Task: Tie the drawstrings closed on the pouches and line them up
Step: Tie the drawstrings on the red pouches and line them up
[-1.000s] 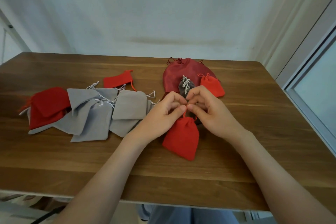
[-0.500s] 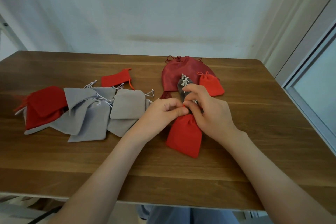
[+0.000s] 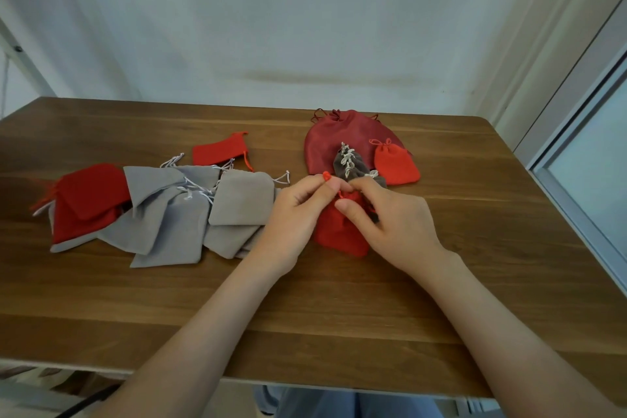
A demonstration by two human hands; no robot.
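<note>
Change: the hands, level at the neck a second ago, now pull apart slightly. Left hand (image 3: 298, 214) pinches the cord (image 3: 326, 175) end, drawn far-left; right hand (image 3: 397, 227) pinches the neck. Knot judged to be tightening.

Item: pouch (image 3: 339, 234), red, soft, neck gathered; mid-table (image 3: 339, 316), just near of the tied pouches (image 3: 395, 163); untied pile (image 3: 169, 224) to the left.

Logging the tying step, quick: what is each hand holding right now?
Left hand: pinches the drawstring of the red pouch.
Right hand: fingers curled on that pouch's gathered neck.
</note>
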